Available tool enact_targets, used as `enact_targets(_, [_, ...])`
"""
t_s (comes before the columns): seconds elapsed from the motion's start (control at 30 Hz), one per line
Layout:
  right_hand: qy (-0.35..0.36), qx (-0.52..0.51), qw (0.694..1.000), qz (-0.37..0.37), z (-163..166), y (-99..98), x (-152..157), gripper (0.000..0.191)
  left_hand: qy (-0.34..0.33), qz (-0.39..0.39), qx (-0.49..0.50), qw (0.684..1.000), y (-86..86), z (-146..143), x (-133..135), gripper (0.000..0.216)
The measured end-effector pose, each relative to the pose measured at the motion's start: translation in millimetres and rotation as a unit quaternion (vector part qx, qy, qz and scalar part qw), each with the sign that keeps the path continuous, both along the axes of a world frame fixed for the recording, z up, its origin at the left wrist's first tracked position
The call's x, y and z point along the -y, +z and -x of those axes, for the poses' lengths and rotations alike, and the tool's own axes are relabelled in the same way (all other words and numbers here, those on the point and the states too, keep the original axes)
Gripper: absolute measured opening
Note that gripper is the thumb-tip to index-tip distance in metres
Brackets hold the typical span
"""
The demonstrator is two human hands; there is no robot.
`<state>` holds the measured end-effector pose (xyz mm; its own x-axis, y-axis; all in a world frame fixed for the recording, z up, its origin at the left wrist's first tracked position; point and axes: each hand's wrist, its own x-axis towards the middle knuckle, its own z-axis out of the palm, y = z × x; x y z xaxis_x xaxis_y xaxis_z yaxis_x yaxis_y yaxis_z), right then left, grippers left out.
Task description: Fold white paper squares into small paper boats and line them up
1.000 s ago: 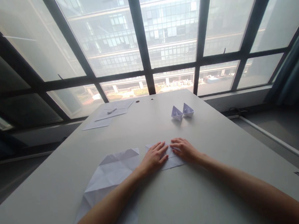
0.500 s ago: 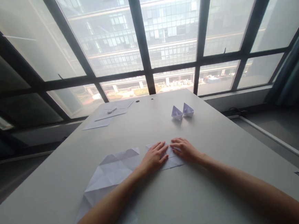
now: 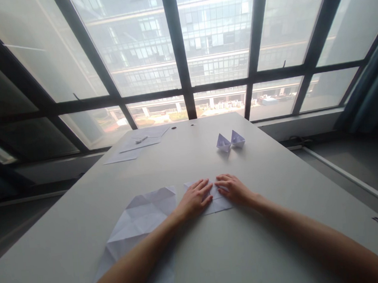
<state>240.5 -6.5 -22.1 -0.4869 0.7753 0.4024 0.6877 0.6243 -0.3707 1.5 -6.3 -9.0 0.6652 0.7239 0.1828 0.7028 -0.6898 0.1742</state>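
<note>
Two bare hands rest on a small folded paper (image 3: 219, 205), which lies flat on the near part of a white table (image 3: 269, 253). The left hand (image 3: 195, 198) is palm down and covers much of the paper's left side, with its fingers loose and a bit apart. The right hand (image 3: 234, 189) sits on the right side, with its fingers softly bent. Both hands are unclenched and just lie on top. There is a little gap between their fingertips.

A big creased paper (image 3: 145, 217) is on the left, and the left arm (image 3: 145, 256) goes over it. Past the hands, to the right, one pointy paper shape (image 3: 223, 145) stands just beside a second pointy shape (image 3: 237, 140). Far away on the left are some flat sheets (image 3: 123, 156). On them is a small white thing (image 3: 141, 140), too tiny to name. Behind the table is a big window (image 3: 215, 39), and a blue curtain (image 3: 362, 97) hangs at the right.
</note>
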Motion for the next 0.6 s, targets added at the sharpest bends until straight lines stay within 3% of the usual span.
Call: enact_targets(0.6, [0.000, 0.007, 1.000, -0.004, -0.6, -0.6, -0.4, 0.031, -0.009, -0.008, 0.023, 1.000, -3.9, 0.8, -1.4, 0.049])
